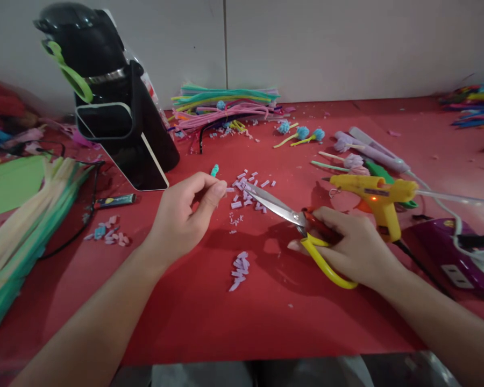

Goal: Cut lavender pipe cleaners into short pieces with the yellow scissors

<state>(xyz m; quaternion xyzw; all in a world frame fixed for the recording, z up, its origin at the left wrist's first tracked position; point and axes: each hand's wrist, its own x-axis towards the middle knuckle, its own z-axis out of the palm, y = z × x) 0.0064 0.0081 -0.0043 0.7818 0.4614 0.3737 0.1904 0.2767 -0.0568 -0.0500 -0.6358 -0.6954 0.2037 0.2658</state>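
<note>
My right hand (357,244) grips a pair of scissors (276,207) with one yellow and one red handle; the blades are close together and point up and left. Their tips lie over a loose pile of small lilac pieces (248,201). Left of that pile, my left hand (185,215) is closed in a pinch of thumb and forefinger. Whatever it holds is too small or hidden to make out. A tiny teal piece (214,170) lies just beyond its fingers. Nearer the front is a smaller heap of lilac strips (240,270).
A black bottle (125,102) with a phone strapped to it stands at back left. Pipe cleaners (226,102) lie along the wall, more (28,236) at left. A yellow glue gun (373,193), lit orange, and a purple power strip (447,252) are at right, near fluffy-headed stems (302,133).
</note>
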